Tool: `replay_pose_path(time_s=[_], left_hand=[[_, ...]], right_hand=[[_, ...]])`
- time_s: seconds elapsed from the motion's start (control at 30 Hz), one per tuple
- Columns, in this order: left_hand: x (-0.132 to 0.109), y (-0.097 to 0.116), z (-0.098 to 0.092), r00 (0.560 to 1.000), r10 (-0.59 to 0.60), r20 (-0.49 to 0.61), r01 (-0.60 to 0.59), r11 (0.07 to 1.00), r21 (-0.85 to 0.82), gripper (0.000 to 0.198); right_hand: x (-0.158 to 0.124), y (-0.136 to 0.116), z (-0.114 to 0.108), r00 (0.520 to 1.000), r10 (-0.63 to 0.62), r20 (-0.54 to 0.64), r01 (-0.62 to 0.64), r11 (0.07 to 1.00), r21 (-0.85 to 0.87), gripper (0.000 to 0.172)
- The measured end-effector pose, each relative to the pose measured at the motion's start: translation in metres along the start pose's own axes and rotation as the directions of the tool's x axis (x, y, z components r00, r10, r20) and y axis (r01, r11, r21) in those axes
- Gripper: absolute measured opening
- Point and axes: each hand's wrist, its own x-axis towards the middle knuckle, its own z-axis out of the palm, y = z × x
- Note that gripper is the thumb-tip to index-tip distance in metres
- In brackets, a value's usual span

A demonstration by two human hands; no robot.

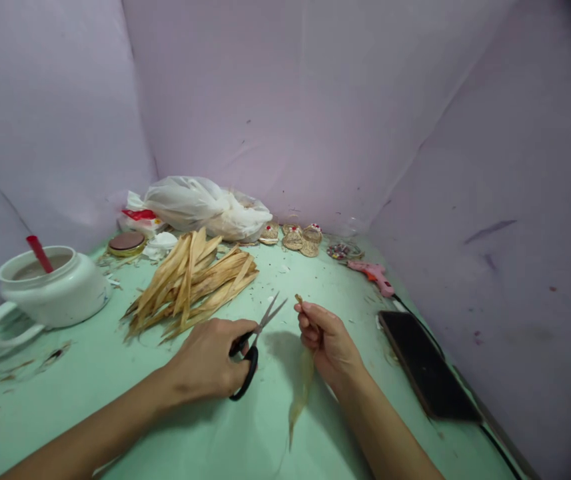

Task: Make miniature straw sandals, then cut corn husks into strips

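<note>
My left hand is closed on the black handles of a pair of scissors, whose blades are parted and point away from me. To its right, my right hand pinches one end of a dried husk strip between thumb and fingers. The rest of that strip hangs down below the hand, its tip toward me. A small gap separates the scissor tips from the pinched end. Behind my left hand lies a pile of dried husks, tan with some brown streaks.
At left stands a white pot holding murky liquid and a red stick. A white plastic bag, small woven slippers and a pink glue gun sit toward the back. A dark phone lies at right beside a black cable.
</note>
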Motion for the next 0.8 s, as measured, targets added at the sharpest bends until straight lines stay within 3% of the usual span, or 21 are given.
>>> replay_pose_path(time_s=[0.13,0.3,0.6,0.8], left_hand=[[-0.001,0.004,0.003,0.998,-0.007,0.059,0.000,0.992,0.126,0.009],[-0.002,0.003,0.002,0.995,0.045,0.085,-0.055,0.992,0.114,0.016],[-0.003,-0.001,0.008,0.995,0.056,0.083,-0.057,0.998,0.018,0.004],[-0.004,-0.001,0.006,0.988,0.060,0.144,-0.045,0.993,-0.109,0.008]], right_hand=[[-0.007,0.005,0.008,0.997,-0.068,0.031,0.072,0.983,-0.167,0.024],[-0.014,0.012,0.016,0.987,-0.013,0.161,0.062,0.951,-0.304,0.019],[-0.012,0.017,0.014,0.995,-0.039,0.090,0.070,0.922,-0.381,0.014],[-0.012,0.014,0.012,0.993,-0.078,0.089,0.109,0.892,-0.439,0.015]])
